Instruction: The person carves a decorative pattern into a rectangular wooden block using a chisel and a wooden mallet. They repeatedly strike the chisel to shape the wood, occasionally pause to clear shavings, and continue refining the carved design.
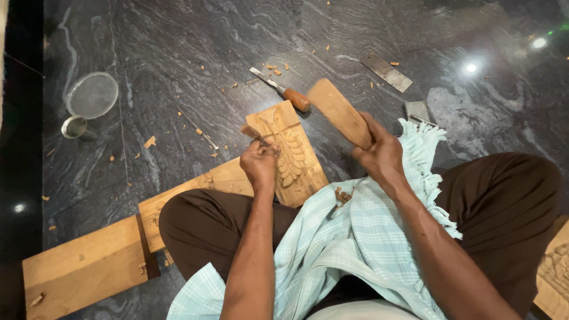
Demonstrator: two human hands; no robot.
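1. The left hand (259,161) was clenched around a chisel (253,135), its tip set on the carved wooden panel (288,151).
2. The right hand (376,151) was raised, fingers (368,131) wrapped around a wooden mallet (339,111) held tilted above the panel.
3. The panel was laid on a long plank (178,198) on the dark stone floor (178,47).
4. A spare chisel (283,90) was seen just beyond the panel.

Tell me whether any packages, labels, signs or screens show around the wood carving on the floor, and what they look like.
None in view: no package, label, sign or screen.
Nearest to one: a small round metal tin with its clear round lid beside it, on the dark stone floor at upper left; no label visible.
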